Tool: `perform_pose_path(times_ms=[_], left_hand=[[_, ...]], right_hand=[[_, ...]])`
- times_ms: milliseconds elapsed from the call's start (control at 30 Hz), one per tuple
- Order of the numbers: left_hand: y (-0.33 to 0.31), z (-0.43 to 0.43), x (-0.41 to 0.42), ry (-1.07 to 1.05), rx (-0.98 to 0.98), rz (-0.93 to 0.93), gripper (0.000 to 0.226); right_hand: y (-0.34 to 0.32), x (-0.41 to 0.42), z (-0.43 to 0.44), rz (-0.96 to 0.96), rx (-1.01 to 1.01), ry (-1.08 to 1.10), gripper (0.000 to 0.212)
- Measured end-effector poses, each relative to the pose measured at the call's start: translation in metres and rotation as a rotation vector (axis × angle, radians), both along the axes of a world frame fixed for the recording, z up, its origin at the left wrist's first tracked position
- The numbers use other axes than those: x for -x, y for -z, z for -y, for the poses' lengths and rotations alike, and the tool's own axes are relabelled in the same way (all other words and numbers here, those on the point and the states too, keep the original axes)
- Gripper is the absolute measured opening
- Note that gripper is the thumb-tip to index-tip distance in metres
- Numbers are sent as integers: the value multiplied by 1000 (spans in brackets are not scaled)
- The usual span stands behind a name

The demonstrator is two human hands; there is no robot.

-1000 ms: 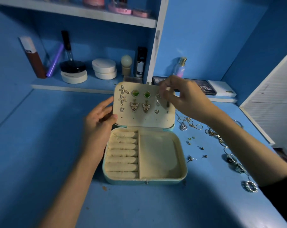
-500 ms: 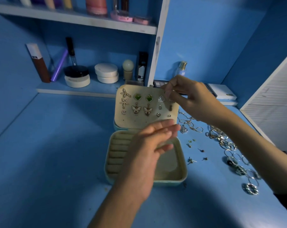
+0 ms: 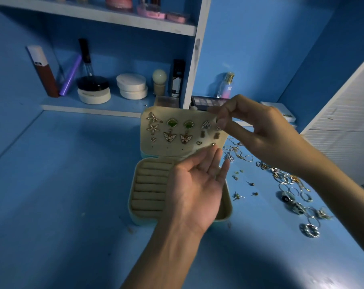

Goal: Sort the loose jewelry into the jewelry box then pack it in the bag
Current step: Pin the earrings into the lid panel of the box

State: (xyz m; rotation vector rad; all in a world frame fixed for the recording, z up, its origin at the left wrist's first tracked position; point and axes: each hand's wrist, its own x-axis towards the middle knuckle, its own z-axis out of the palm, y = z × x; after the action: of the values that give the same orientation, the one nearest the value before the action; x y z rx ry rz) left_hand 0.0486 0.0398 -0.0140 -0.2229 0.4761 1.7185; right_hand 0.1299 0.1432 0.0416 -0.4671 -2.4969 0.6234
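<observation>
– While the right grip [image 3: 258, 132] pinches the lid's [image 3: 177, 148] corner, how far?
– Over 10 earrings [image 3: 178, 130] pinned; left grip [image 3: 195, 184] flat above the box [image 3: 147, 184]; rings [image 3: 291, 184] loose under the right grip; bag unseen.

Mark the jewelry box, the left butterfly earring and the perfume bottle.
jewelry box [image 3: 131, 197]: head view, left rim of the base.
left butterfly earring [image 3: 169, 137]: head view, its wings.
perfume bottle [image 3: 226, 88]: head view, clear body.
</observation>
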Motion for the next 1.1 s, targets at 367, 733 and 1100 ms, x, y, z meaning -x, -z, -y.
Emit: perform_pose_path(times_ms=[367, 733, 1100], left_hand=[[1, 16, -18, -43, -5, -109, 48], [13, 27, -35, -113, 20, -231, 39], [23, 28, -32, -81, -73, -211, 35]], right_hand=[[-2, -40, 35, 74, 222, -103, 18], [-2, -26, -4, 197, 323, 22, 7], [11, -3, -27, 448, 351, -31, 17]])
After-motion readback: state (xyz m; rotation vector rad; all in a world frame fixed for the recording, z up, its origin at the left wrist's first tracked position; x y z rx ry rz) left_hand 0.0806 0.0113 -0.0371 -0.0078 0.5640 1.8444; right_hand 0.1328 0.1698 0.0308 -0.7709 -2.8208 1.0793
